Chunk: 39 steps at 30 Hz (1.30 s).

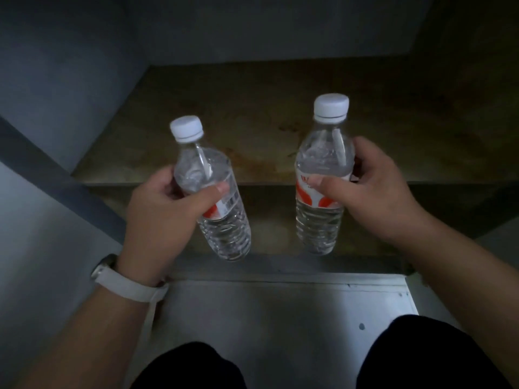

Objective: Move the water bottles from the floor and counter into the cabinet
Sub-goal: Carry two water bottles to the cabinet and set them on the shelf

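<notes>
I hold two clear water bottles with white caps and red-and-white labels in front of an open cabinet. My left hand (165, 203) grips the left bottle (222, 228) around its upper body; this bottle tilts with its cap to the upper left. My right hand (373, 195) grips the right bottle (320, 220) at its shoulder, nearly upright. Both bottles hang in the air above the cabinet's lower front. The brown, stained cabinet shelf (252, 113) lies behind them, bare.
The cabinet's grey side wall (56, 80) stands on the left and a brown wall (463, 94) on the right. A pale grey panel (280, 310) lies below the bottles. My dark-clothed knees (191, 369) fill the bottom edge. A white watch sits on my left wrist.
</notes>
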Available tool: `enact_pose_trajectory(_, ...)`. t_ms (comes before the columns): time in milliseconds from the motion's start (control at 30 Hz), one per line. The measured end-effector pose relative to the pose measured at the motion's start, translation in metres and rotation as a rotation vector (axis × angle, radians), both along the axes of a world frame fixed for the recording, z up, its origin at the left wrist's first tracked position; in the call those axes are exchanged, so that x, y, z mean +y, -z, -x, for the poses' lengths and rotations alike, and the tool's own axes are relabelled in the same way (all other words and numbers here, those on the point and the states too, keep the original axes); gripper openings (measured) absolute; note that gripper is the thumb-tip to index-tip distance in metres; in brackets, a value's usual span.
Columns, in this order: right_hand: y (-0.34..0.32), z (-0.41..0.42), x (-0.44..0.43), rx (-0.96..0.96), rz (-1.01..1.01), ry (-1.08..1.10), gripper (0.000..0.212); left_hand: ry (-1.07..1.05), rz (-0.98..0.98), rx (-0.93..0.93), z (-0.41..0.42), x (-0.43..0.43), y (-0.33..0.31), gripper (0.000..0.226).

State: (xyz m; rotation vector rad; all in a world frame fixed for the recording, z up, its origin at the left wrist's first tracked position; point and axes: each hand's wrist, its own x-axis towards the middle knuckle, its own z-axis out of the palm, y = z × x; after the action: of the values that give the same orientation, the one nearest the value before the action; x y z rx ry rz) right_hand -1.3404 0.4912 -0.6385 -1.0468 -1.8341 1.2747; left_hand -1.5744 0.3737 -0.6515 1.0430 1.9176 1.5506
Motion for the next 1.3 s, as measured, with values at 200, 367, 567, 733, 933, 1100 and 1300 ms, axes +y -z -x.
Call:
enact_pose_trajectory(200, -0.029, 0.014, 0.017, 0.066, -0.064, 0.044, 0.038, 0.009, -0.091, 0.015, 0.026, 0.019, -0.039, 0.041)
enact_pose_trajectory(367, -0.043, 0.032, 0.037, 0.077, -0.111, 0.141, 0.036, 0.028, -0.074, 0.059, 0.038, 0.04, -0.054, 0.046)
enact_pose_trajectory(567, -0.046, 0.05, 0.064, 0.077, -0.139, 0.16, 0.037, 0.018, -0.044, 0.085, 0.041, 0.064, -0.063, 0.029)
enact_pose_trajectory(733, -0.049, 0.063, 0.089, 0.073, -0.154, 0.15, 0.042, 0.01, -0.064, 0.16, 0.047, 0.083, -0.073, 0.023)
enact_pose_trajectory(933, -0.048, 0.081, 0.128, 0.114, -0.179, 0.159, 0.056, -0.012, -0.076, 0.183, 0.054, 0.122, -0.081, 0.02)
enact_pose_trajectory(1100, -0.045, 0.095, 0.16, 0.171, -0.168, 0.187, 0.058, -0.075, -0.117, 0.125, 0.056, 0.157, -0.069, 0.027)
enact_pose_trajectory(1300, -0.026, 0.105, 0.178, 0.173, -0.179, 0.201, 0.063, -0.13, -0.128, 0.202, 0.055, 0.174, -0.053, 0.039)
